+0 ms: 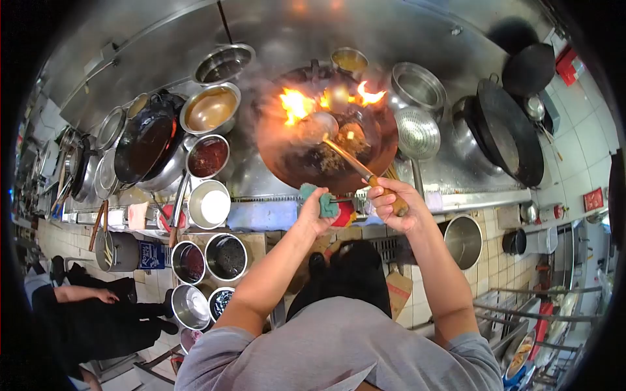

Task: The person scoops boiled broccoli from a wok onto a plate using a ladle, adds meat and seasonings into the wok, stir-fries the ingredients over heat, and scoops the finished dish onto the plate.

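My right hand is closed round the wooden handle of a ladle. The ladle's metal bowl hangs over a large wok, where flames flare along the far side. Steam or smoke blurs the bowl and some of the dark food in the wok. At the wok's near edge, my left hand is closed on a folded green cloth. Whether the cloth wraps a wok handle is hidden. A perforated strainer rests right of the wok, its handle pointing toward me.
Sauce bowls and a white pot line the wok's left. Further left stands a dark wok; another wok leans at the right. Several metal pots stand low at left. Another person is at lower left.
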`<state>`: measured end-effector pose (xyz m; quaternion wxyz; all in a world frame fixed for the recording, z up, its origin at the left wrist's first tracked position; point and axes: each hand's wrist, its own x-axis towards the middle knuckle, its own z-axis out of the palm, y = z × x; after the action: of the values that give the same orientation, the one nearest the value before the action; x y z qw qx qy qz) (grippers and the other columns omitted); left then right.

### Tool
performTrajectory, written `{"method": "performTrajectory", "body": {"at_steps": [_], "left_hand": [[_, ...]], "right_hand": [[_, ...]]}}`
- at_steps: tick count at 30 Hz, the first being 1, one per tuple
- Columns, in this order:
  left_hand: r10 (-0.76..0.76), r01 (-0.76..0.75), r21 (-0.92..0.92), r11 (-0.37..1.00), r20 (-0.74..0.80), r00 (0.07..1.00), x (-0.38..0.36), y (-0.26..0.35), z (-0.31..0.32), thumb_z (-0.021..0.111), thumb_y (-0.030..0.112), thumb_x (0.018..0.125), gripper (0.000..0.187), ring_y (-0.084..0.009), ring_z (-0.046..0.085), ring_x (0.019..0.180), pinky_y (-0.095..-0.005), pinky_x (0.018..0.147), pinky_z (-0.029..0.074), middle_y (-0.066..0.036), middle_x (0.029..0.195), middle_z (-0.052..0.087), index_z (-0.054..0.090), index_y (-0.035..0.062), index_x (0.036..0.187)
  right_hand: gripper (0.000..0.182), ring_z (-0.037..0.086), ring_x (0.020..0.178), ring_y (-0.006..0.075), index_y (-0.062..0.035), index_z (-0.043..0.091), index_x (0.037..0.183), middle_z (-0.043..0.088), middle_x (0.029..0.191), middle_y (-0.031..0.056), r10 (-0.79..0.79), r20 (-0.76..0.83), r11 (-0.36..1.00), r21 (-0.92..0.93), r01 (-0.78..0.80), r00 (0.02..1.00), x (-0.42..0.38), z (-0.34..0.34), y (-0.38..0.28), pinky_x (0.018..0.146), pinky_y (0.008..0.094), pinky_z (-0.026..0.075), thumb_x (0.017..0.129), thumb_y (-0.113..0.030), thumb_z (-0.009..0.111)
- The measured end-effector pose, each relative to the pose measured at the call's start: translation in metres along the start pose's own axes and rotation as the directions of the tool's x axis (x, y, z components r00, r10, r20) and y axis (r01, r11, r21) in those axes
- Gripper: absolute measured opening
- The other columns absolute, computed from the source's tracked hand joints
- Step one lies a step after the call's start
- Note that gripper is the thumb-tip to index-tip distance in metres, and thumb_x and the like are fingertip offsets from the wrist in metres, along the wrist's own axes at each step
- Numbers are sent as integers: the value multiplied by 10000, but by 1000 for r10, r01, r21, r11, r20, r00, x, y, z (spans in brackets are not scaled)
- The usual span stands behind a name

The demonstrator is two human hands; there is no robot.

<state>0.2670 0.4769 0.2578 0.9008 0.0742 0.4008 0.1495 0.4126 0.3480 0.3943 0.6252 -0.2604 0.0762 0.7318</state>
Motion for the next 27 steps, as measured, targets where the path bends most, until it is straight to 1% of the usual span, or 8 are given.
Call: {"method": "performTrajectory", "body": {"at_steps": [3,4,9,11,15,19,23,27], "left_hand": [[38,-10,167,986,-162,986,-7,-3,4,614,204,784,120,-187,520,729,-378,677,484,-36,781,518,524,129,810],[43,-13,211,977,-138,990,-3,-6,-1,598,162,782,108,-203,513,775,-415,701,496,-63,818,513,522,106,833],[-121,136,176,975,-94,988,39,-6,-43,536,77,778,77,-229,531,791,-457,730,514,-103,829,535,509,61,849],[-2,9,162,987,-45,999,35,-2,-41,542,83,769,70,-238,544,780,-442,734,518,-118,824,548,507,50,820],[23,-17,132,991,-46,999,21,8,-32,533,88,773,63,-232,547,735,-360,676,509,-120,780,550,505,42,805],[53,-54,131,990,10,999,16,13,-34,565,118,752,77,-214,536,657,-328,587,477,-92,752,561,505,76,774],[72,-66,189,980,-27,997,-22,7,-43,589,91,745,104,-184,541,628,-316,564,469,-45,698,531,492,106,782],[82,-60,245,968,-81,993,-76,-19,-57,592,111,750,146,-200,550,635,-310,515,431,-65,729,540,480,104,843]], "right_hand": [[180,446,494,42,-57,468,1058,473,744,20,-87,5,991,-103,87,996,-2,-12,24,405,184,364,893,-120,498],[100,453,515,77,-124,434,968,489,751,19,-62,48,995,-75,65,997,-2,-20,30,435,206,398,892,-122,499],[126,423,486,80,-197,424,984,476,757,15,-45,-76,996,-80,38,996,-1,-47,71,398,209,356,898,-169,512],[133,406,463,67,-182,436,1002,468,720,1,-48,-107,995,-94,38,993,-1,-56,85,388,199,345,899,-170,520],[156,395,449,52,-140,459,1034,456,681,-13,-104,-116,976,-204,79,988,-1,-50,93,379,188,335,896,-152,529],[63,412,450,45,-122,473,907,456,632,-26,-54,-31,998,-19,53,998,-10,-43,75,381,193,346,896,-147,529],[91,402,449,42,-114,480,988,459,639,-24,-58,52,998,32,56,997,-54,-48,78,377,190,335,911,-156,504],[183,381,448,37,-94,460,1085,429,645,-19,-211,41,971,-104,214,977,-125,-49,96,371,188,318,913,-148,494]]}}
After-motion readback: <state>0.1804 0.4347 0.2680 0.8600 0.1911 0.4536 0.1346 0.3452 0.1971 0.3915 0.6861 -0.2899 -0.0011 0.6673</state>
